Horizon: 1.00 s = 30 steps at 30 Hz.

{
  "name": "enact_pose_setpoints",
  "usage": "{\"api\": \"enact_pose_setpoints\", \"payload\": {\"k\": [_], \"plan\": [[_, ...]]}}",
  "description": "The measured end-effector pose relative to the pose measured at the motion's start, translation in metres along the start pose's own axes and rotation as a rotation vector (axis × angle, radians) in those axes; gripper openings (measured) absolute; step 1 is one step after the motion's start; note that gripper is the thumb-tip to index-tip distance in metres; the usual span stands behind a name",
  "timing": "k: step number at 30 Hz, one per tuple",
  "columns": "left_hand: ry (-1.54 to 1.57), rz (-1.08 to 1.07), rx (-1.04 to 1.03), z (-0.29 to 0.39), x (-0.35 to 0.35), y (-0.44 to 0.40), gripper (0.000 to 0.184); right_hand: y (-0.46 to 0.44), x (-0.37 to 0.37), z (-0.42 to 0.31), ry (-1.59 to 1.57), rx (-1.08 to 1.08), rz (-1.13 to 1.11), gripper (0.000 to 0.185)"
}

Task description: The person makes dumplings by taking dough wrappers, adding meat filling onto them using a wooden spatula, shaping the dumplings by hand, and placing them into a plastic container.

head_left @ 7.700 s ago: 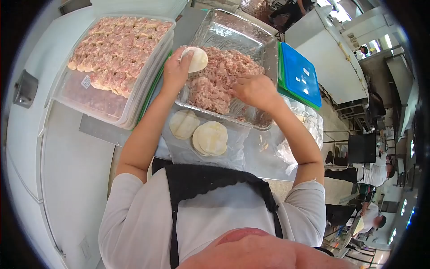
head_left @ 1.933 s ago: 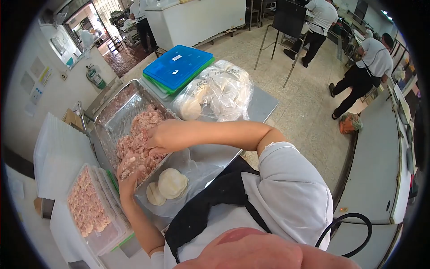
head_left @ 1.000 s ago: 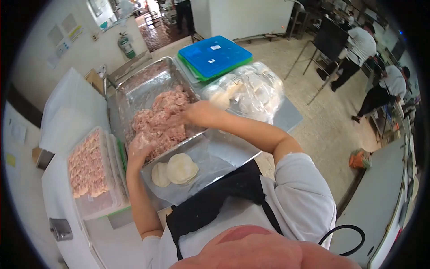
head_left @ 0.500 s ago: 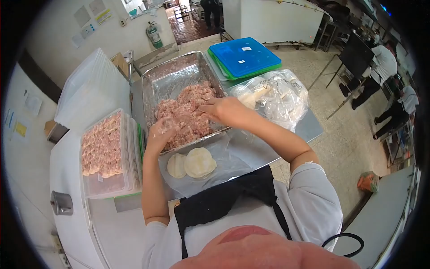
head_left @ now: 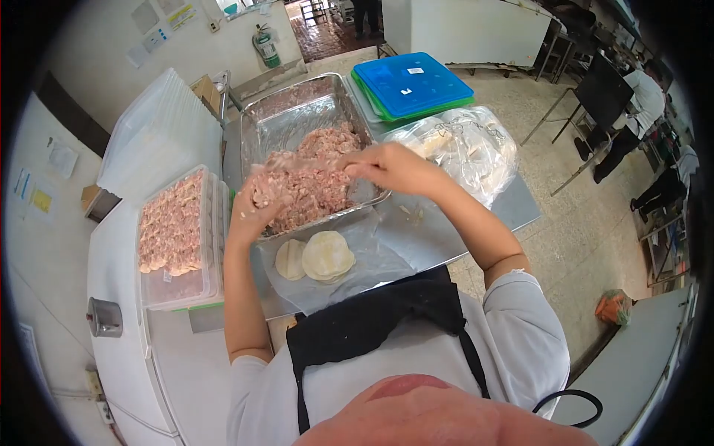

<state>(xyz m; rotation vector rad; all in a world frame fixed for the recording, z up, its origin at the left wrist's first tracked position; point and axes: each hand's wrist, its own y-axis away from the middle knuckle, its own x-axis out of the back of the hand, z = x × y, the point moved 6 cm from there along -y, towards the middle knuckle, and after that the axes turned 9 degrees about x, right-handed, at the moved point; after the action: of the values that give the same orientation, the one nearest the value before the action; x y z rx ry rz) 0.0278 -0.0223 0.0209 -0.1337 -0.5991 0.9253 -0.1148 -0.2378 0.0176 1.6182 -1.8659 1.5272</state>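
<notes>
Fingers [head_left: 357, 169] blurred over minced meat [head_left: 327, 189] in a metal tray [head_left: 294, 126]

At far left, pinkish pieces [head_left: 171, 223] are packed in rows in a plastic tub [head_left: 186, 293]. Beside it, the left hand [head_left: 250, 210] is curled at the tray's edge; several seconds ago a bare pale round was held there, but meat is now seen, so filling seems to be in hand. Whether its fingers are closed cannot be told. On the desk [head_left: 513, 212], pale rounds [head_left: 327, 256] are laid near the tray. The right hand [head_left: 393, 165] is held over the meat, its grip unclear. Pale contents are enclosed in a clear bag [head_left: 476, 152].
</notes>
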Motion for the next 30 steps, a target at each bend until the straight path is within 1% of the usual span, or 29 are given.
{"api": "enact_pose_setpoints", "payload": {"k": [1,2,3,4,5,6,7,8,9,10,11,12,13,14,16,17,18,20,21,23,24,26,27,29,30], "plan": [[-0.022,-0.12,0.083,-0.005,-0.007,-0.002,0.041,-0.002,-0.004,-0.009,-0.196,0.115,0.032,0.029],[-0.041,-0.24,0.168,-0.011,-0.015,-0.003,0.041,-0.002,-0.01,-0.01,-0.199,0.112,0.025,0.029],[-0.034,-0.24,0.179,-0.017,-0.016,-0.005,0.041,-0.002,-0.024,-0.01,-0.237,0.108,-0.068,0.03],[-0.112,-0.24,0.048,-0.017,-0.02,-0.006,0.039,0.0,-0.033,-0.015,-0.278,0.102,-0.163,0.031],[-0.188,-0.231,-0.083,-0.018,-0.024,-0.007,0.037,0.002,-0.03,-0.018,-0.285,0.1,-0.183,0.031],[-0.179,-0.215,-0.066,-0.026,-0.025,-0.009,0.037,-0.003,-0.01,-0.026,0.031,0.071,-0.141,0.032],[-0.077,-0.213,0.054,-0.04,-0.025,-0.01,0.037,-0.007,0.003,-0.031,0.344,0.053,-0.095,0.033],[0.025,-0.207,0.175,-0.053,-0.021,-0.009,0.037,-0.007,-0.002,-0.036,0.331,0.071,-0.118,0.033],[0.029,-0.184,0.197,-0.054,-0.018,-0.008,0.037,-0.006,-0.007,-0.044,0.342,0.102,-0.095,0.032],[0.044,-0.186,0.236,-0.048,-0.017,-0.006,0.042,-0.007,-0.01,-0.05,0.352,0.132,-0.07,0.032],[0.06,-0.187,0.272,-0.043,-0.016,-0.005,0.048,-0.011,-0.008,-0.049,0.337,0.152,-0.088,0.032],[0.064,-0.163,0.29,-0.042,-0.013,-0.004,0.048,-0.017,-0.002,-0.04,0.334,0.089,-0.119,0.031],[0.028,-0.133,0.197,-0.034,-0.008,-0.004,0.053,-0.022,0.005,-0.033,0.334,0.027,-0.151,0.03],[-0.012,-0.104,0.101,-0.025,-0.003,-0.003,0.058,-0.026,0.011,-0.035,0.325,0.048,-0.166,0.03],[-0.015,-0.078,0.123,-0.019,0.005,0.002,0.06,-0.032,0.024,-0.036,0.099,0.02,-0.065,0.028],[-0.014,-0.076,0.136,-0.017,0.008,0.005,0.062,-0.032,0.019,-0.037,0.0,0.055,-0.045,0.027],[-0.016,-0.065,0.147,-0.012,0.011,0.005,0.062,-0.031,0.007,-0.034,-0.01,0.063,-0.054,0.027],[0.101,-0.215,0.408,-0.017,0.01,0.007,0.058,-0.028,-0.025,-0.029,0.041,0.118,-0.128,0.027],[0.099,-0.2,0.418,-0.017,0.015,0.009,0.058,-0.03,-0.029,-0.026,0.03,0.13,-0.136,0.027],[-0.259,-0.047,0.225,-0.007,0.035,0.013,0.052,-0.033,-0.03,0.0,-0.194,-0.035,-0.169,0.029],[-0.266,-0.014,0.25,-0.008,0.049,0.019,0.052,-0.033,-0.034,0.009,-0.213,-0.008,-0.195,0.029],[-0.166,0.001,-0.061,0.013,0.079,0.034,0.048,-0.027,-0.047,0.045,-0.185,-0.143,-0.2,0.029],[-0.178,0.026,-0.039,0.016,0.098,0.043,0.048,-0.021,-0.062,0.059,-0.203,-0.121,-0.221,0.029],[-0.198,0.317,0.245,0.003,0.157,0.066,0.035,-0.016,-0.074,0.081,-0.249,-0.044,0.025,0.03],[-0.209,0.343,0.291,-0.009,0.184,0.077,0.039,-0.017,-0.078,0.078,-0.261,-0.029,0.013,0.03]]}}
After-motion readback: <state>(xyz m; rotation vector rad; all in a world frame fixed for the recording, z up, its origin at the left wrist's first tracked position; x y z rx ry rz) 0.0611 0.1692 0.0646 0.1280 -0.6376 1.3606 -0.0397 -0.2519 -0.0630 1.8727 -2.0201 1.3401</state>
